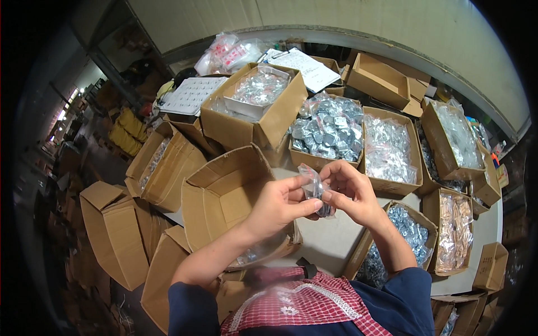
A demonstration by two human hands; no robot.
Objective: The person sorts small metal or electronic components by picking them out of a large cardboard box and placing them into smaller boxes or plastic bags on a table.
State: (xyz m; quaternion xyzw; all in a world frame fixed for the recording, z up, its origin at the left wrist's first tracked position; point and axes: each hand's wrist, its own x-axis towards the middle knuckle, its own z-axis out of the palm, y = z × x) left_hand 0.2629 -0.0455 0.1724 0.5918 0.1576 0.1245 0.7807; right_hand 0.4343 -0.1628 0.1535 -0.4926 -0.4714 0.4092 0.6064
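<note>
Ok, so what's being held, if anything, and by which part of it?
A small clear plastic bag: the left hand pinches its left side, the right hand its right side.

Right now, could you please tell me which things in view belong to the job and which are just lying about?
Apparently in the job:
clear bag, pinched by left hand and right hand
boxed bags beyond

Apparently lying about:
papers
yellow sacks

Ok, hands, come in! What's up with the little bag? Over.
Left fingers, right fingers: both on little clear bag. Dark contents showing. Open cardboard box just left.
</note>
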